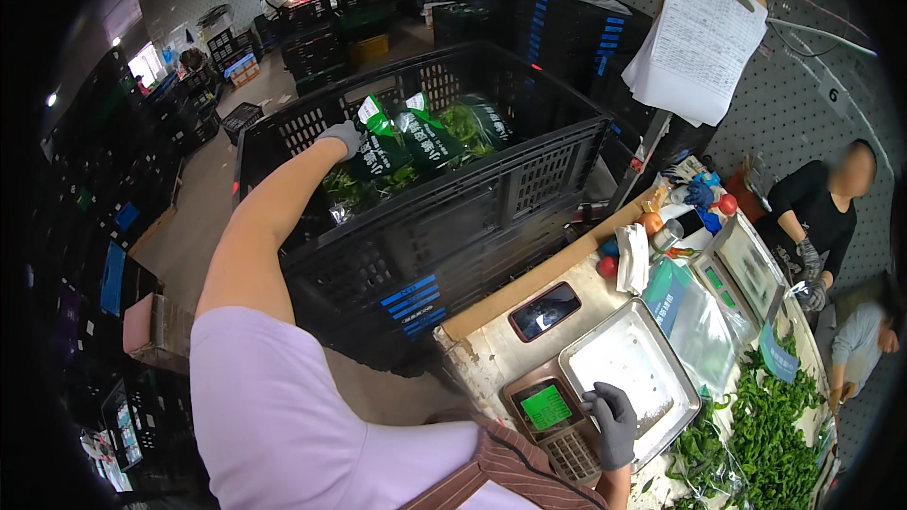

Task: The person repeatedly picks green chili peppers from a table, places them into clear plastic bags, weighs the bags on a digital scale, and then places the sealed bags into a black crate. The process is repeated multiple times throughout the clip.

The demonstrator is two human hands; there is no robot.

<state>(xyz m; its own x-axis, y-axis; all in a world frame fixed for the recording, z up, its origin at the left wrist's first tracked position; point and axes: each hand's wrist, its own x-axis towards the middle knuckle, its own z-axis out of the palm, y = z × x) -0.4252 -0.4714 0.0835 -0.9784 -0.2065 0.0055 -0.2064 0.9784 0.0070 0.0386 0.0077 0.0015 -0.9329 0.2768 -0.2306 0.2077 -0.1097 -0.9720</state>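
My left hand (341,137), in a grey glove, reaches over the near side of a black plastic crate (425,209) and touches the leftmost bag of green peppers (379,149); its fingers are partly hidden, so its grip cannot be told. Beside that bag lie a second printed bag (429,138) and a third (482,127). My right hand (611,421), gloved in grey, hovers by the near edge of the steel pan (648,368) of a digital scale, close to the keypad (572,455). Its fingers are curled and nothing is plainly seen in them. The scale's display (545,407) glows green.
Loose green peppers (772,425) cover the table's right side. Clear packing bags (698,333), a phone (544,312) and a second scale (737,276) lie nearby. A clipboard with papers (698,35) hangs above. Two co-workers stand at right. Stacked crates (581,35) rise behind.
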